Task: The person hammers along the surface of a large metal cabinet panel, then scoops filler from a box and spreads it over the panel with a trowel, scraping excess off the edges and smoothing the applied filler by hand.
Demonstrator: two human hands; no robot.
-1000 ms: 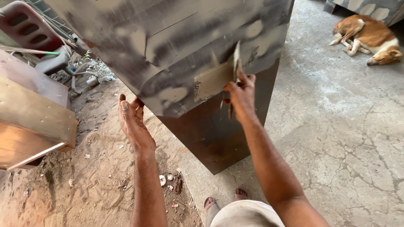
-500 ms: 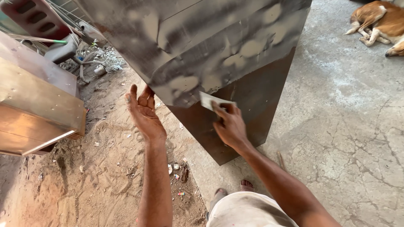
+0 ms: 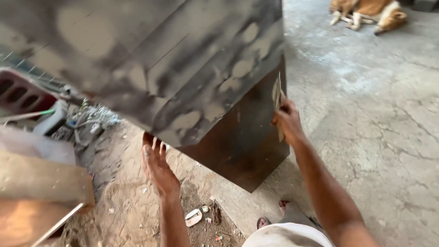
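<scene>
Two hands on a big dark cabinet [image 3: 192, 77], patchy with pale filler.

Right hand [image 3: 287, 120] pinches a flat putty scraper [image 3: 276, 95], blade edge-on against the cabinet's right corner edge. Left hand [image 3: 157, 165] is spread, fingertips touching the lower left edge of the cabinet (underside contact hidden). Cabinet stands on a cracked concrete floor [image 3: 375, 137]. Wooden boards [image 3: 41, 183] lie left, a dog [image 3: 368, 10] lies top right, well apart.

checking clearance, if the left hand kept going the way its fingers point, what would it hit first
The left hand points up toward the lower edge of the dark patched cabinet. It would probably meet that edge first; the fingertips look at or just under it, though depth is unclear.
</scene>
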